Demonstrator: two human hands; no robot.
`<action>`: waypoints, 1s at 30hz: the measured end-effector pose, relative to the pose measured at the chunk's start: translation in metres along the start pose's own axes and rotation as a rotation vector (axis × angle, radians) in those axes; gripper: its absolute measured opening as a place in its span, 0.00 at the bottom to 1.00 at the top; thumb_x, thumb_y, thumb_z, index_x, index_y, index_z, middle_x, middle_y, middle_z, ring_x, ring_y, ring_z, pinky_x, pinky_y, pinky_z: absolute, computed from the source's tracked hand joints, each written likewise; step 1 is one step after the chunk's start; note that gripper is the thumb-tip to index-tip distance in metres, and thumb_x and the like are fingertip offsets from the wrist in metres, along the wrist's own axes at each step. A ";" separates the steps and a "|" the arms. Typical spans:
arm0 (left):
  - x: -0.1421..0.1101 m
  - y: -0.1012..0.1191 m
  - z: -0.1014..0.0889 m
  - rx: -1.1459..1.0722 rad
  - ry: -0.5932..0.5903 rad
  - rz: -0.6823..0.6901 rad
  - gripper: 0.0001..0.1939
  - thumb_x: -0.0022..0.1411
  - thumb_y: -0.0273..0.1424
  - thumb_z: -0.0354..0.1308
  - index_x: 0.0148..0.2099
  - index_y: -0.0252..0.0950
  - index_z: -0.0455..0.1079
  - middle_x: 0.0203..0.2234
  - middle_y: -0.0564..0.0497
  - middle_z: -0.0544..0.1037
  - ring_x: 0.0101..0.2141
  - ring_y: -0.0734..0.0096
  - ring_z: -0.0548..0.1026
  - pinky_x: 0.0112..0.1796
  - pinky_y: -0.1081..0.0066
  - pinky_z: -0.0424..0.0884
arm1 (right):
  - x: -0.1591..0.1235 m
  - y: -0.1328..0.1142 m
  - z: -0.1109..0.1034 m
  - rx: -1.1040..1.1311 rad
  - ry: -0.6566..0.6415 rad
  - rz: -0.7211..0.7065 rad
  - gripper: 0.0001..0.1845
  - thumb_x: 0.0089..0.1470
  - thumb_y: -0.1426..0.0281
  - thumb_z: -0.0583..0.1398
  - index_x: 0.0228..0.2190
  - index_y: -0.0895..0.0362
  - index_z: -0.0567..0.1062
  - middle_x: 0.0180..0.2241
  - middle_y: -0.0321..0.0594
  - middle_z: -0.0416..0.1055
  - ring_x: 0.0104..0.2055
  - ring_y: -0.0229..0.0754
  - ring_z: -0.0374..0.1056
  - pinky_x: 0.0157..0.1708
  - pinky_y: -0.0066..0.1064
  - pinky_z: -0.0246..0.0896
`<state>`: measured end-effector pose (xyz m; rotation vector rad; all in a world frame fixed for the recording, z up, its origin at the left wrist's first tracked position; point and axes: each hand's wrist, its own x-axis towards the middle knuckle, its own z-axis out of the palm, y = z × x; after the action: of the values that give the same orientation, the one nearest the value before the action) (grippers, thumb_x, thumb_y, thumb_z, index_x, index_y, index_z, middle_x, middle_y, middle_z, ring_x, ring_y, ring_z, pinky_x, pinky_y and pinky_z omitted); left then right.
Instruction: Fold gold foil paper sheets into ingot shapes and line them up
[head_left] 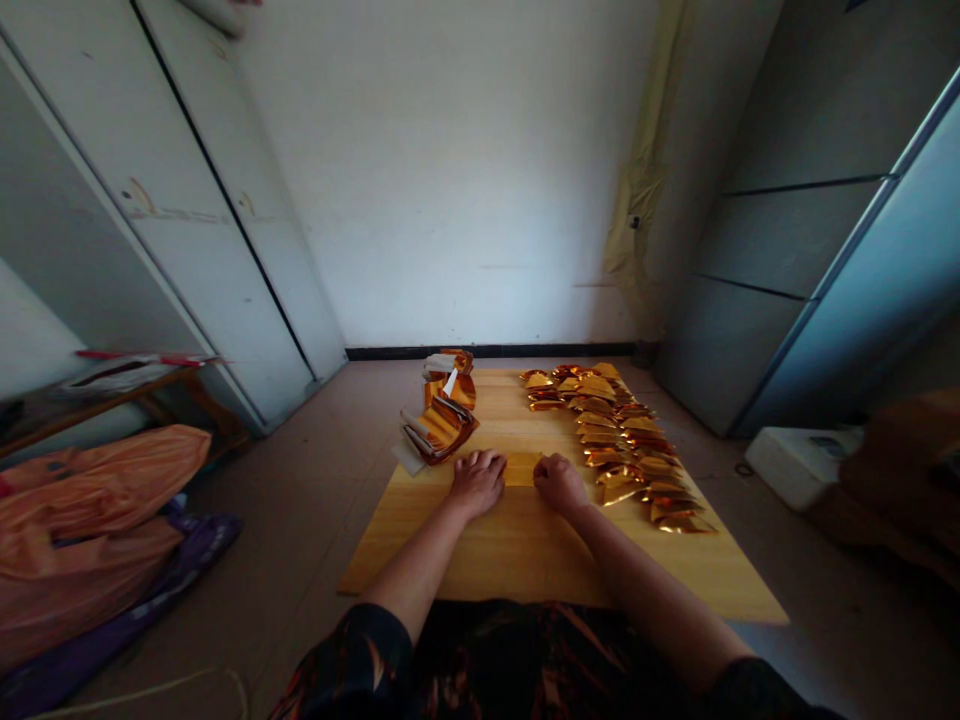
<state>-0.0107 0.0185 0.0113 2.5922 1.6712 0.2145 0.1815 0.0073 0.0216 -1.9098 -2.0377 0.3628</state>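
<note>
A small rectangle of gold foil paper (523, 469) lies on the wooden board (517, 550) between my two hands. My left hand (478, 484) is at the paper's left edge, its fingers bent and closed on that edge. At the right edge my right hand (561, 484) is curled like a fist, with the paper's end pinched in it. The fingertips are partly hidden. Rows of folded gold foil pieces (600, 420) stand along the board's right side. To the left rest bundles of gold foil sheets (442, 425), some with pale backs showing.
A white wall (465, 180) rises behind the board. Pale cabinets (202, 200) stand on the left and a grey fridge (780, 230) on the right. Orange plastic bags (112, 490) lie at left; a white foam box (793, 465) sits on the floor at right.
</note>
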 end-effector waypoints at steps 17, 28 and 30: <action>-0.013 -0.007 0.001 -0.129 0.299 0.228 0.20 0.55 0.29 0.56 0.51 0.44 0.70 0.50 0.49 0.72 0.51 0.60 0.65 0.50 0.57 0.57 | -0.010 0.005 -0.010 -0.185 -0.047 -0.369 0.11 0.59 0.71 0.52 0.34 0.53 0.75 0.39 0.40 0.73 0.43 0.42 0.61 0.39 0.31 0.49; 0.002 -0.008 0.009 -0.130 0.176 0.260 0.11 0.64 0.32 0.51 0.43 0.42 0.75 0.39 0.49 0.77 0.42 0.68 0.72 0.46 0.68 0.66 | -0.006 0.013 -0.021 -0.156 -0.120 -0.412 0.12 0.55 0.65 0.56 0.41 0.49 0.76 0.44 0.39 0.72 0.47 0.43 0.61 0.43 0.31 0.51; 0.002 -0.007 0.009 -0.130 0.182 0.246 0.12 0.65 0.31 0.50 0.42 0.41 0.74 0.38 0.49 0.78 0.41 0.68 0.72 0.46 0.68 0.66 | -0.005 0.012 -0.021 -0.154 -0.118 -0.414 0.13 0.55 0.65 0.57 0.41 0.50 0.75 0.44 0.39 0.72 0.47 0.43 0.62 0.44 0.32 0.51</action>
<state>-0.0149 0.0236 0.0019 2.7429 1.3264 0.5651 0.2017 0.0020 0.0359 -1.5157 -2.5317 0.2241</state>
